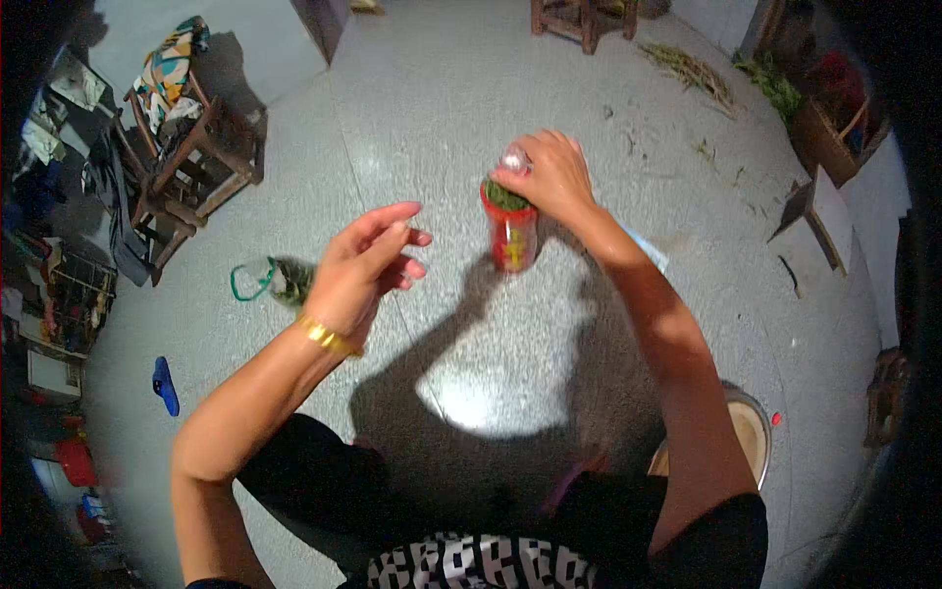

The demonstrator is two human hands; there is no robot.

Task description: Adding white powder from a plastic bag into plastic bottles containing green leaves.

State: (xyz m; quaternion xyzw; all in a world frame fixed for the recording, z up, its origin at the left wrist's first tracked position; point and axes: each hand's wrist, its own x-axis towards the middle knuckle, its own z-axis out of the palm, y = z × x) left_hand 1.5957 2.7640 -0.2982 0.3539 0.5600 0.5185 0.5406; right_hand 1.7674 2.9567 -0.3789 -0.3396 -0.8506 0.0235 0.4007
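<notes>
My right hand (551,175) sits on top of the red jar (511,234), fingers curled down around its mouth, with green leaves showing at the rim. My left hand (365,267) hangs loose and half open to the jar's left, holding nothing, apart from it. Behind that hand lies a clear bottle (285,280), mostly hidden. I cannot make out the jar's lid.

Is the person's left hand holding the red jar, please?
No, the left hand is open and empty in the air, while the right hand grips the top of the red jar.
</notes>
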